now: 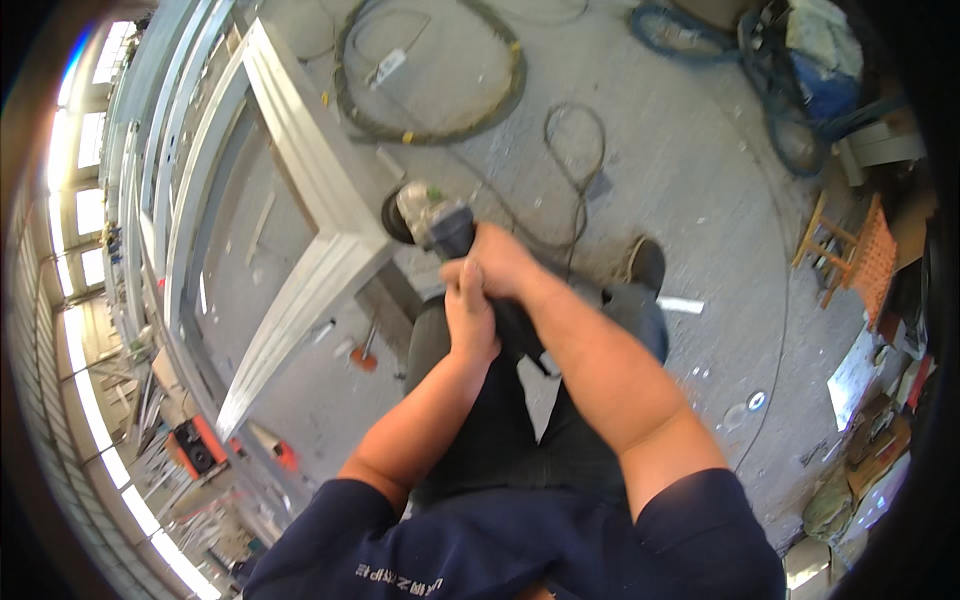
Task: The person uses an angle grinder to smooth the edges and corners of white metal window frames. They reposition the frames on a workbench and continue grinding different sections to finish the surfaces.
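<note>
Both hands, left hand (pixel 470 318) and right hand (pixel 500 262), were clenched around a grey-bodied angle grinder (pixel 432 222), its disc beside the pale metal frame corner (pixel 345 245).

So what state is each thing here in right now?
Angle grinder: gripped by both hands, disc at the frame's corner.
Left hand: closed on the grinder.
Right hand: closed on the grinder.
Pale metal frame: lying flat, corner joined.
Hose: coiled on the floor.

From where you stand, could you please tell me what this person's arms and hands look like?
Both forearms are bare, with no gloves, watch or rings that I can make out on the left hand or the right hand. Short dark navy sleeves cover the upper arms.
</note>
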`<state>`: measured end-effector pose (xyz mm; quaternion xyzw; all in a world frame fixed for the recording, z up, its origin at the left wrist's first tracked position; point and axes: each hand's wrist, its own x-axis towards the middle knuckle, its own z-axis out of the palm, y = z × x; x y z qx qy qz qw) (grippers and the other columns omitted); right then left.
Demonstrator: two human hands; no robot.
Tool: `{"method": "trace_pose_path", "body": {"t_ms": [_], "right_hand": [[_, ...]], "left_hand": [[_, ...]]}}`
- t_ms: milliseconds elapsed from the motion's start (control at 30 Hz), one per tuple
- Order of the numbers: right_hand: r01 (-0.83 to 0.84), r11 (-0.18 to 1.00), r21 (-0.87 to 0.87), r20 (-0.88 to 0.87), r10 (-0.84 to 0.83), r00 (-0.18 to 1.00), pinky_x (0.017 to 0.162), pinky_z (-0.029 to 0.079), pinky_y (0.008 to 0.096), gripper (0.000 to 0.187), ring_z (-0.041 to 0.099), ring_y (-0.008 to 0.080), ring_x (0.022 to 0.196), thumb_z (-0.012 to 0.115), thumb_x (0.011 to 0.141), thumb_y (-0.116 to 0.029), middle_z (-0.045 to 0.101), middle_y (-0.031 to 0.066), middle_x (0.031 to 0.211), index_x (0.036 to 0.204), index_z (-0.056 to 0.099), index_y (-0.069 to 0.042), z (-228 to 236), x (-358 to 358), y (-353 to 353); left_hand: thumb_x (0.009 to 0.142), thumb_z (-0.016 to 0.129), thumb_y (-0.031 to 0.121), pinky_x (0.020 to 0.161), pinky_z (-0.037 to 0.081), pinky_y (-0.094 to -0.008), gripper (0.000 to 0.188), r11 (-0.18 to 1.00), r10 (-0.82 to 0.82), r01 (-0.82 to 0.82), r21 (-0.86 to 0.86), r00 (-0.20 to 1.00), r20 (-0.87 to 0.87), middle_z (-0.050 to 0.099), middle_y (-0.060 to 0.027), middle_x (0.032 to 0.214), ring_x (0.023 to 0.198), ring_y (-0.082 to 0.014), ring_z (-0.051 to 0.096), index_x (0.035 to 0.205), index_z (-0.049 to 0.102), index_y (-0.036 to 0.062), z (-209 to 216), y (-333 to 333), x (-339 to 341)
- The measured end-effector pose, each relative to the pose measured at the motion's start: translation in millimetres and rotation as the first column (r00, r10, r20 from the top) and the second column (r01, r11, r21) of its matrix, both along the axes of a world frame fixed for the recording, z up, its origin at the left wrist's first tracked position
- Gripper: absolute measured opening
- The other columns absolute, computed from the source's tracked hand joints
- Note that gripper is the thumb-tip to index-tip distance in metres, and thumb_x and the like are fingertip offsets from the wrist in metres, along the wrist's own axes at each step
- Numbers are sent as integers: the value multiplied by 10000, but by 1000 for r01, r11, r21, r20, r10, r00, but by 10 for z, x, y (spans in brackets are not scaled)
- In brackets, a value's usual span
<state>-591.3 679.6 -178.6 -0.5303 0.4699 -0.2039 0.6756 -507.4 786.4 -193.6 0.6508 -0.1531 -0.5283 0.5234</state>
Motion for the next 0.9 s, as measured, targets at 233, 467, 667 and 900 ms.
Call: {"method": "trace_pose_path", "body": {"t_ms": [233,467,667,900], "right_hand": [[115,964,239,-81,-98,992,653,522,373,426,605,171,718,801,653,-311,671,100,773,801,676,68,-316,-130,-30],[190,813,551,82,-279,957,649,531,359,345,655,190,724,830,775,-170,686,91,886,1015,672,20,-513,-517,-137],[345,676,651,144,-556,818,678,587,400,335,698,247,757,769,844,-105,689,117,907,1115,619,21,-203,-873,-115],[449,488,749,100,-753,651,858,581,499,314,693,360,915,703,841,-159,692,178,985,1085,610,16,1003,-2078,160]], "left_hand": [[955,645,575,870,537,-388,735,979,-65,78,189,995,-76,638,-141,1174,1030,-225,642,1350,498,-27,173,-267,-187],[866,797,471,858,533,-351,782,927,-305,295,230,952,8,624,-157,1171,1020,-209,639,1343,452,-44,-25,-355,-395],[882,787,461,973,497,-378,840,855,-517,490,171,836,185,625,-165,1235,1105,-251,628,1458,404,-14,59,-319,-427],[916,678,573,937,541,-393,717,570,-820,710,414,527,225,710,-203,1177,1075,-310,700,1325,593,-10,1575,-264,-32]]}}
